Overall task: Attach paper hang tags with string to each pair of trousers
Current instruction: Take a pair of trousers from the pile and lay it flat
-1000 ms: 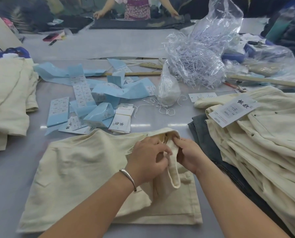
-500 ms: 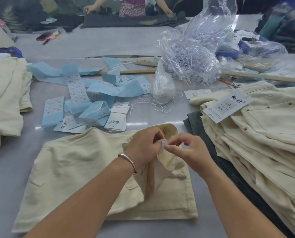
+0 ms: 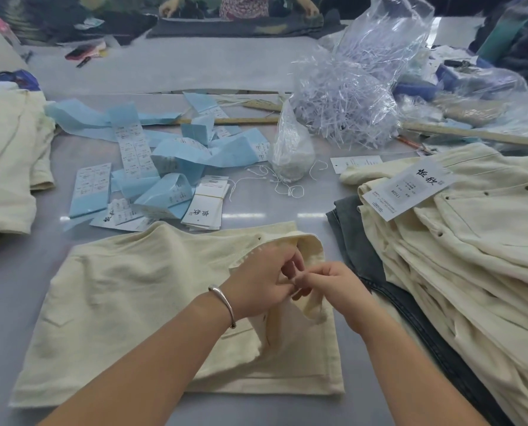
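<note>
1. Folded cream trousers [image 3: 152,302] lie flat on the grey table [image 3: 195,69], near edge, right in front of the person. The waistband end points to the right, and that's where both hands are.
2. Left hand [image 3: 256,284], with a silver bangle [image 3: 224,305] on the wrist, has its fingers curled in, pinching at the turned-up waistband flap. The fingertips meet the other hand's, so exactly what sits between them is hidden.
3. Right hand [image 3: 333,284] is curled too, thumb and fingers pinched together against the left fingertips, with a bit of cream fabric hanging just below. Can't tell if there's string in there, it's too small to see.
4. Just beyond the trousers, a small stack of white hang tags [image 3: 207,210] lies on the table, next to a mess of blue label strips [image 3: 176,155].
5. Loose white strings [image 3: 275,182] are scattered beside a little clear bag [image 3: 292,155], centre of the table.
6. Further back right, a big clear plastic bag of white fasteners [image 3: 345,109].
7. On the right, a pile of cream trousers [image 3: 472,256] with a tag [image 3: 410,186] already lying on top, and a dark grey pair [image 3: 367,256] under the pile.
8. Far left, more cream garments [image 3: 7,161]. Another person's hands [image 3: 167,9] show at the far edge.
</note>
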Motion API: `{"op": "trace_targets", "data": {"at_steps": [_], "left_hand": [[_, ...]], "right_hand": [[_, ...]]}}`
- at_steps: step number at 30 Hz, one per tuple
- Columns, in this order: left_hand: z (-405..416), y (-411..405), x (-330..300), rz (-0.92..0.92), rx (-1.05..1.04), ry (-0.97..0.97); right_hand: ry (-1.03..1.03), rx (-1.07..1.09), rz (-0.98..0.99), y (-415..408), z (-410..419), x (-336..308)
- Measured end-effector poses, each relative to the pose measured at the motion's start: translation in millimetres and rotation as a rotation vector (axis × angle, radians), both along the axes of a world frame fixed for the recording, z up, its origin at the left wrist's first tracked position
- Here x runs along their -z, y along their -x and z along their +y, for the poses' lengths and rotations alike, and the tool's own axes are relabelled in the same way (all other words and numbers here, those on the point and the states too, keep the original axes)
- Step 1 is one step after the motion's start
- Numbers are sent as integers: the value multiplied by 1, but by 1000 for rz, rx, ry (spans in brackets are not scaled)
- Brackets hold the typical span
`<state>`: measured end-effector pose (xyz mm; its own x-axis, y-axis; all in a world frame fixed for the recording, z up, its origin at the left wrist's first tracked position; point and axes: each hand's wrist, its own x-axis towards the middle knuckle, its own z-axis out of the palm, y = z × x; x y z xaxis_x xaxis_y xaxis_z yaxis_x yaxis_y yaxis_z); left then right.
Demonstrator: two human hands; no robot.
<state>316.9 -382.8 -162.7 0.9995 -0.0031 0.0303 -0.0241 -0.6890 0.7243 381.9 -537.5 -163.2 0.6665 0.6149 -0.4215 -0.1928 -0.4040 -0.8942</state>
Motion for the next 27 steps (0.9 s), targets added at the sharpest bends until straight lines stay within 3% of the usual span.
{"op": "trace_targets", "data": {"at_steps": [5,10,15,27], "left_hand": [[-13,3,21,122,-80,-162],[-42,19,36,-36,-288,-401],[-57,21,46,-267,-365,-370],[-47,25,62,-528,-349,-335]], "right_hand": [[-7,123,12,-5,-16,22],[-133,336,39,-4,-29,38],[-291,247,64,-1,-33,45],[-268,224,-72,12,-36,53]]}}
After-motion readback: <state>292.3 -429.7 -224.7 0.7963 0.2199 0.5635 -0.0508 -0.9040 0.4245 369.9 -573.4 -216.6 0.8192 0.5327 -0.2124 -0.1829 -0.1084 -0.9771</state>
